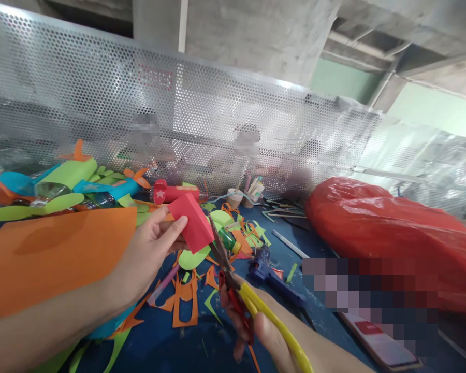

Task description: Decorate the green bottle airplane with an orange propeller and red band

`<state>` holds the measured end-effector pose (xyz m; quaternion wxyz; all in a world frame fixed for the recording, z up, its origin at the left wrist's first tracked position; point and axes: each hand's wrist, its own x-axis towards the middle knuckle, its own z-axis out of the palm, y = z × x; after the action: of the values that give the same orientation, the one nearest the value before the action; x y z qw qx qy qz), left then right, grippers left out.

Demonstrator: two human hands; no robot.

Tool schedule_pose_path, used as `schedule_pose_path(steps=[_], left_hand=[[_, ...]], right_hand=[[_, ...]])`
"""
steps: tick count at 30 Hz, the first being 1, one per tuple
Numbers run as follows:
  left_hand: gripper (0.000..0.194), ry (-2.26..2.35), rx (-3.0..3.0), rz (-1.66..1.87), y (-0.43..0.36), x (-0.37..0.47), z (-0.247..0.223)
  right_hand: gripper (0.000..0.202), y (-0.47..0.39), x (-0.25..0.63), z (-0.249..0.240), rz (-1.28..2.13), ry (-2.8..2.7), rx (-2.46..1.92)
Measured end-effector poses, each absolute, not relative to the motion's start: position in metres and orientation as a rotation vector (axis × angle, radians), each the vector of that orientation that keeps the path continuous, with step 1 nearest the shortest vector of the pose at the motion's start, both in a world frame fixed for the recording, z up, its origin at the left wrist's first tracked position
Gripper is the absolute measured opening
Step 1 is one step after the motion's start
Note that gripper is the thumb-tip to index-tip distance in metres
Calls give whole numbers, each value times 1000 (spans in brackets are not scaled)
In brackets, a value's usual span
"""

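Note:
Between the thumb and fingers of my left hand (159,235) is a folded piece of red paper (196,228), held up above the table. My right hand (252,316) grips a pair of scissors (227,269) with red and yellow handles. The scissor blades point up and away, parted a little, at the right edge of the red paper. Whether they touch the paper I cannot tell. Below and around my hands lie orange scraps (185,305) with cut-out holes, green scraps and a purple stick (163,285).
A large orange sheet (62,254) lies at left, below bottles wrapped in coloured paper (128,189). A blue glue gun (275,280) rests right of the scissors. Further right are a phone (380,336) and a big red plastic bag (388,228). A perforated metal panel (217,114) stands behind.

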<state>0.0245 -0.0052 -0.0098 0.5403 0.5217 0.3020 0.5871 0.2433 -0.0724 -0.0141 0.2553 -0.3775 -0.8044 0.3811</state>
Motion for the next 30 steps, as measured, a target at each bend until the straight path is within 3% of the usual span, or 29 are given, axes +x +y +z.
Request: schedule_pose_path(steps=[5, 11, 14, 22, 30], left_hand=[[43, 730, 1271, 1367, -8, 26, -9], [44, 727, 1261, 1358, -9, 27, -9], [44, 720, 1256, 1358, -9, 27, -9], [43, 734, 1264, 1341, -8, 27, -11], [45, 734, 1294, 1336, -8, 25, -12]], right_hand=[[64, -75, 249, -13, 1216, -2172, -973], [74, -59, 245, -52, 1223, -2077, -990], [68, -48, 245, -61, 1348, -2080, -1061], [65, -70, 244, -16, 1288, -2065, -987], [67, -68, 243, -13, 1250, -2118, -972]])
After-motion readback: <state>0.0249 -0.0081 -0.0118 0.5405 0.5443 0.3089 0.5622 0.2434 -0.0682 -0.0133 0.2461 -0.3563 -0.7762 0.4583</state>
